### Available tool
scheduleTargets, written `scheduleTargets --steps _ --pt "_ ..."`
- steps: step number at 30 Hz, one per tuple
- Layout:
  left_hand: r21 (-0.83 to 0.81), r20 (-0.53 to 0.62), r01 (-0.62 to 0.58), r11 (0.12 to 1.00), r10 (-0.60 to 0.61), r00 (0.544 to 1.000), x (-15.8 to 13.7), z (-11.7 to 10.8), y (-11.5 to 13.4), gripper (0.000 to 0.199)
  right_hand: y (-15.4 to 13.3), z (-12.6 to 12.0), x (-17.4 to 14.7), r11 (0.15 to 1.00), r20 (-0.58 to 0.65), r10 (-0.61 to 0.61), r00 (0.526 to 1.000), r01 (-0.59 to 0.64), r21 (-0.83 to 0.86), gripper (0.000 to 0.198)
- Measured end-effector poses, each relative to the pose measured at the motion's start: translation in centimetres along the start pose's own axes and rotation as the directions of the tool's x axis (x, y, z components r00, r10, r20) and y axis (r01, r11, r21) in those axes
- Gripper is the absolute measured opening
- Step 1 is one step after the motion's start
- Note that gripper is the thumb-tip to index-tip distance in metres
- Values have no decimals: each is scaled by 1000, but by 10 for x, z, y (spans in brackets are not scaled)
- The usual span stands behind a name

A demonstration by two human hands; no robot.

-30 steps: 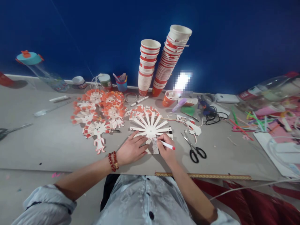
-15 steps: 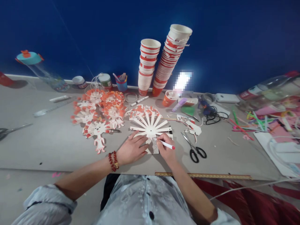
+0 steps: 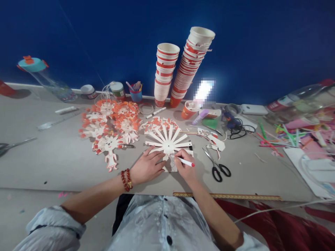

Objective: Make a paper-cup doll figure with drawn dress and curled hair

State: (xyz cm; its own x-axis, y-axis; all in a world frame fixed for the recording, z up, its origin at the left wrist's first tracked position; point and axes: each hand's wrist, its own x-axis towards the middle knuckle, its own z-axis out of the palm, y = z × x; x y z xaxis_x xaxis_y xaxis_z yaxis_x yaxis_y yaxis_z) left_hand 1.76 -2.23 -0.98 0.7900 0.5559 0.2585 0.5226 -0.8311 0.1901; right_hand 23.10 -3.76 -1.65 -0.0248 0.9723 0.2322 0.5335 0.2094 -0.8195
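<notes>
A white paper cutout with long strips fanned out around a round middle lies on the table in front of me. My left hand rests flat on its left side, fingers stretched over the paper. In my right hand is a white marker with a red end, its tip at the paper just below the round middle. Pencil-like lines show faintly on the lower part. Left of my hands lie several finished-looking paper figures with red-orange curled edges. A pair of black-handled scissors lies to the right.
Two tall stacks of paper cups stand at the back by the blue wall. Paper scraps and a dark cable lie right of centre. Bottles and colourful straws crowd the far right. A wooden ruler lies along the front edge.
Almost nothing differs. The marker and my right hand have shifted very slightly; my left hand stays in place on the paper.
</notes>
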Motion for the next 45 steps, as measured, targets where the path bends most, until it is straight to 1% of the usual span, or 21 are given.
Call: scheduleTargets --steps 17,21,27,30,35,45 --pt "3 0 2 1000 -2 1000 1 -1 1 24 -1 1 1 999 20 -19 1000 20 -38 15" --pt "1 -6 -1 1000 1 1000 1 -1 1 24 0 1 1 999 26 -30 999 31 -20 14" --pt "8 -4 4 1000 -4 1000 0 0 1 25 2 2 -1 999 -1 18 1000 -18 49 14" --pt "7 -8 0 1000 0 1000 0 0 1 25 2 2 0 999 21 10 1000 -10 35 15" --pt "4 3 3 1000 -3 1000 1 -2 1 25 2 1 1 1000 26 -19 999 19 16 15" --pt "8 9 2 1000 -2 1000 1 -1 1 25 1 2 1 1000 33 -8 999 8 13 16"
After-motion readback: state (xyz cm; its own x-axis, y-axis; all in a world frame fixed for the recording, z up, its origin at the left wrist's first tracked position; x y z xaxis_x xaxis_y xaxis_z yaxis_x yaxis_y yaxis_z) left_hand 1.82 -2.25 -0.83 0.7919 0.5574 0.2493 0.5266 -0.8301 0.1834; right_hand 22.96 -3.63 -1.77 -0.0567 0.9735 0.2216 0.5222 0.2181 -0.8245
